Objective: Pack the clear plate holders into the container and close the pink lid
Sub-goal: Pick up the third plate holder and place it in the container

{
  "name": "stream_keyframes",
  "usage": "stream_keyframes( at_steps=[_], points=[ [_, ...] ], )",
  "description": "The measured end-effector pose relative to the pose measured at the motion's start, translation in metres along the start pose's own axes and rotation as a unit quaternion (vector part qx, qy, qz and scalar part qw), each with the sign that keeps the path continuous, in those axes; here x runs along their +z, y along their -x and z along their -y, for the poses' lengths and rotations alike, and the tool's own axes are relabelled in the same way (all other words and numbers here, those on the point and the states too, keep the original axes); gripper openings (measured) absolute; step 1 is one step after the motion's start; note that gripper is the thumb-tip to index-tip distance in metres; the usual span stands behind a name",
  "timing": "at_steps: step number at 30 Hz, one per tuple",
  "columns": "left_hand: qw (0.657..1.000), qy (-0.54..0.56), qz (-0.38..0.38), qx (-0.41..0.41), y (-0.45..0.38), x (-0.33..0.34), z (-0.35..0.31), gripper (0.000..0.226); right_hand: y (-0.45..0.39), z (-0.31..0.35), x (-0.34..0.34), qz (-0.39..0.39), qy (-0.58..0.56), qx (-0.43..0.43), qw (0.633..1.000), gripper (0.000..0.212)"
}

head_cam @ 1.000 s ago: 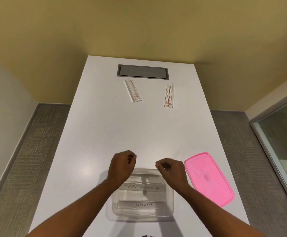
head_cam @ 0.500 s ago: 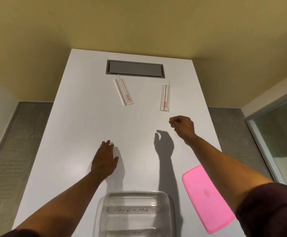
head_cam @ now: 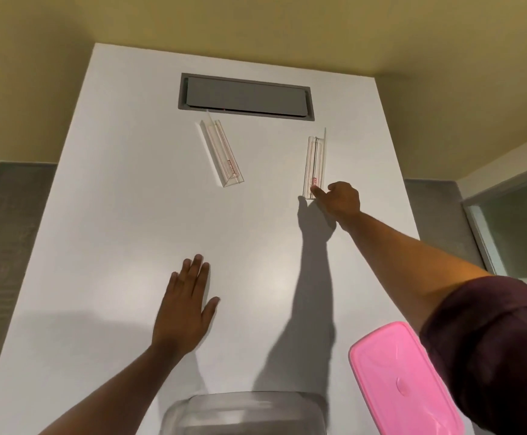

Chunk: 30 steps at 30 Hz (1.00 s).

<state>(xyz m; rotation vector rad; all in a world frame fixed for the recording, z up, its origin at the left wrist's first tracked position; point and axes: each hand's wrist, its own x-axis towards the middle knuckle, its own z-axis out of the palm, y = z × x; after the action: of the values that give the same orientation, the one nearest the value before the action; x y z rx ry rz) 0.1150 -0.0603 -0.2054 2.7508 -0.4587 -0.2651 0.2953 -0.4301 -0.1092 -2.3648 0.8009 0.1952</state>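
Two clear plate holders lie on the far half of the white table (head_cam: 114, 215). The left holder (head_cam: 221, 153) is slanted and untouched. The right holder (head_cam: 315, 158) lies almost lengthwise, and my right hand (head_cam: 340, 200) is stretched out to its near end, one fingertip touching it and the other fingers curled; no grip shows. My left hand (head_cam: 185, 306) rests flat on the table, fingers spread, holding nothing. The clear container (head_cam: 243, 412) sits at the near edge, only its far rim in view. The pink lid (head_cam: 403, 381) lies on the table to the container's right.
A grey recessed panel (head_cam: 244, 97) is set into the table just beyond the holders. The table's far end meets a yellow wall. Grey carpet lies on both sides, and a glass partition (head_cam: 513, 221) stands at the right.
My right hand has reached farther forward and now touches the right holder's near end. My left hand has spread flat on the table. The view has moved forward, so the container has slid down the frame.
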Motion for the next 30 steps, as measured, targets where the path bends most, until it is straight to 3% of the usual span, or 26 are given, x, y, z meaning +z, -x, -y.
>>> stream_keyframes(
  at_steps=[4,11,15,17,20,24,30],
  points=[
    [1.000,0.004,-0.005,0.003,0.000,0.003,0.001,0.072,-0.011,0.011,0.010,-0.028,-0.004,0.018,0.999,0.050],
    [1.000,-0.014,0.018,-0.008,0.000,0.001,0.001,0.071,-0.007,0.013,0.004,-0.057,-0.033,0.065,0.996,0.013],
    [0.999,-0.013,0.046,-0.026,0.000,-0.006,-0.004,0.071,0.015,0.009,-0.008,-0.022,-0.170,0.105,0.980,0.014],
    [0.997,0.000,0.069,-0.037,-0.002,-0.014,-0.007,0.073,0.037,0.010,-0.012,-0.003,-0.283,0.129,0.951,0.015],
    [0.994,0.011,0.097,-0.045,-0.004,-0.033,-0.015,0.075,0.079,0.002,-0.020,0.082,-0.428,0.146,0.888,0.014],
    [0.997,0.046,0.060,-0.022,0.002,-0.066,-0.037,0.077,0.139,-0.026,-0.029,0.222,-0.471,0.126,0.844,0.016],
    [0.993,-0.027,-0.056,0.104,0.020,-0.114,-0.072,0.087,0.211,-0.069,-0.038,0.344,-0.434,0.098,0.827,0.019]
  ],
)
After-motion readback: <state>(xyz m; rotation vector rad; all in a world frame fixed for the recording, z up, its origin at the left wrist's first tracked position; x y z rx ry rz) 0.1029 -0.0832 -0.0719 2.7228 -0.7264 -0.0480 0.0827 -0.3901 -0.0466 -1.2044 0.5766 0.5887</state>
